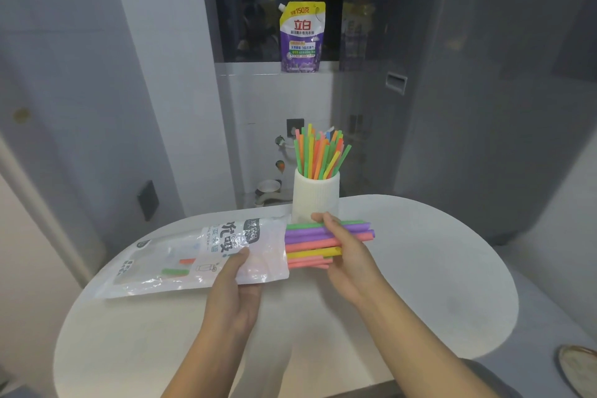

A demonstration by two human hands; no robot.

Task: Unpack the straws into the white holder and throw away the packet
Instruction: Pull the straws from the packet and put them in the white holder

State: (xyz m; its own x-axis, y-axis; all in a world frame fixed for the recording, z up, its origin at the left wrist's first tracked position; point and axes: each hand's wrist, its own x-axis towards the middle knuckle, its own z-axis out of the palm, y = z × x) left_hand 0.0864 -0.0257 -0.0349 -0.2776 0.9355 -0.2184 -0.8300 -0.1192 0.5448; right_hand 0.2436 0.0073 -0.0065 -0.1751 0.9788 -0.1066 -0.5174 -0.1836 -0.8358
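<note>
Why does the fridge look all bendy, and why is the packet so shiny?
Head view: the wide lens bends the fridge and wall edges near the frame's sides; room light glints off the crinkled plastic packet; the dark window mirrors dim reflections.

The packet under my left fingers is thin, glossy, crinkled plastic film, part clear, part milky. The straws look like smooth matt plastic. The white holder is matt and finely ribbed. The surface is smooth, pale, low-sheen.
</note>
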